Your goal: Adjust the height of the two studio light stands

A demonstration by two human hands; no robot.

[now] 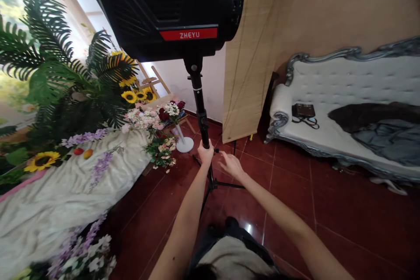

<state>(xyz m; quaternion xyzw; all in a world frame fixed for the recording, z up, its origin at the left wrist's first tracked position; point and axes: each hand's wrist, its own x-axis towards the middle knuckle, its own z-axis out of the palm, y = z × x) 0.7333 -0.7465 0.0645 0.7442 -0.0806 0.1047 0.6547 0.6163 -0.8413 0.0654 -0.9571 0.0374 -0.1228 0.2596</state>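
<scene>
My left hand (205, 154) is wrapped round the black pole of a light stand (201, 107). On top of the stand sits a large black studio light (164, 4) with a red ZHEYU label. A small black knob (216, 151) sticks out from the pole beside my left hand. My right hand (232, 165) is just right of the knob, its fingers partly extended and apart, with nothing seen in them. Below my hands, the tripod legs (226, 185) spread over the floor.
At left, a draped white cloth (121, 175) bears artificial flowers, beside palm fronds (49, 22). A round white base (185, 145) stands behind the pole. A tan hanging blind (247, 74) is at the back. A white tufted sofa (305, 129) holds a small dark bag (303, 110) and dark clothing (387, 135).
</scene>
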